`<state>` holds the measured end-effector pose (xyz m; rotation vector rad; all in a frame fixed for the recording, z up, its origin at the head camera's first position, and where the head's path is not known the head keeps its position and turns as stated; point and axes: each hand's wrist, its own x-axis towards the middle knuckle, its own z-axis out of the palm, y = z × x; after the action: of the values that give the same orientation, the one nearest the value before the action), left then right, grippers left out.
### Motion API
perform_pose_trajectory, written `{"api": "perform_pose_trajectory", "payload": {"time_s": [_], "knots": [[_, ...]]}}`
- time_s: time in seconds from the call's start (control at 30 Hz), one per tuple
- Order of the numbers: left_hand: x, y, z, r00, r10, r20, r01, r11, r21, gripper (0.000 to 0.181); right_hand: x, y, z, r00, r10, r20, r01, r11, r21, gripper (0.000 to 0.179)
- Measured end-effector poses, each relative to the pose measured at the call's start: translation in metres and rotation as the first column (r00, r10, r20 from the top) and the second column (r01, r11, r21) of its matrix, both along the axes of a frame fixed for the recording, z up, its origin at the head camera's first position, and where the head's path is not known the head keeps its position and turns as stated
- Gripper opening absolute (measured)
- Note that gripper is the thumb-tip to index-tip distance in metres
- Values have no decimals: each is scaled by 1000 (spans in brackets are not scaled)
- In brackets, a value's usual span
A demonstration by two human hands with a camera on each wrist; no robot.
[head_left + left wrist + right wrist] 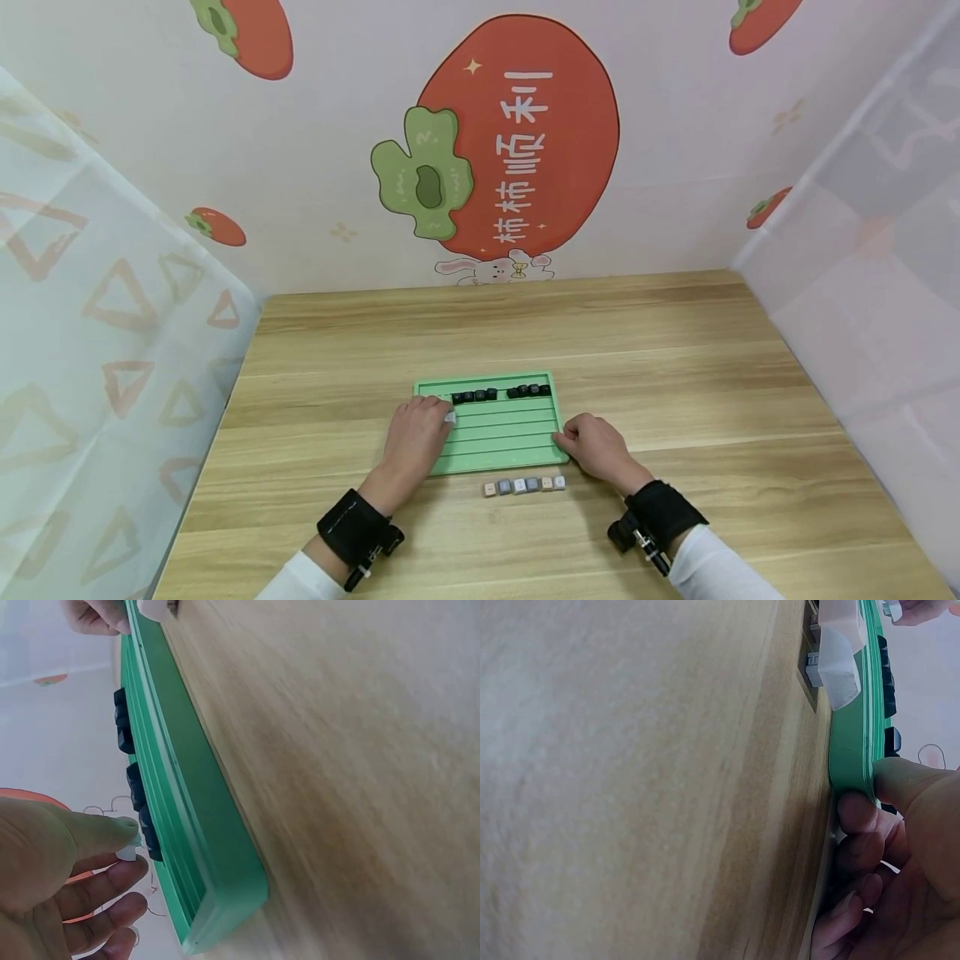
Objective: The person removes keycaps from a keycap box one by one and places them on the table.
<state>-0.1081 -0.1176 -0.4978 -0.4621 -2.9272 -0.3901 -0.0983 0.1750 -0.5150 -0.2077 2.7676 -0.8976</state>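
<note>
- My left hand pinches a white key at the tray's left, likely for control.
- Black keys: along tray's far side, presumably kept aligned.
- Loose keys: table, just before tray, seemingly for reach.
- My right hand grips tray's near right corner, probably steadying.

A wooden table with brown-streaked grain meets a whitish backdrop. There, a large red persimmon print bears white Chinese characters and a green leafy cap, above a cartoon rabbit; smaller persimmons surround it. A left sheet shows outlined triangles, while a pale right sheet slants opposite
</note>
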Motion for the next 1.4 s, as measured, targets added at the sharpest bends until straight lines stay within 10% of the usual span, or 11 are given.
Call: {"api": "perform_pose_trajectory", "payload": {"time_s": [1.4], "knots": [[32,11,14,994,-87,-66,90,995,52,18,-1,0,-3,1000,10,24,-10,1000,-1,55]]}}
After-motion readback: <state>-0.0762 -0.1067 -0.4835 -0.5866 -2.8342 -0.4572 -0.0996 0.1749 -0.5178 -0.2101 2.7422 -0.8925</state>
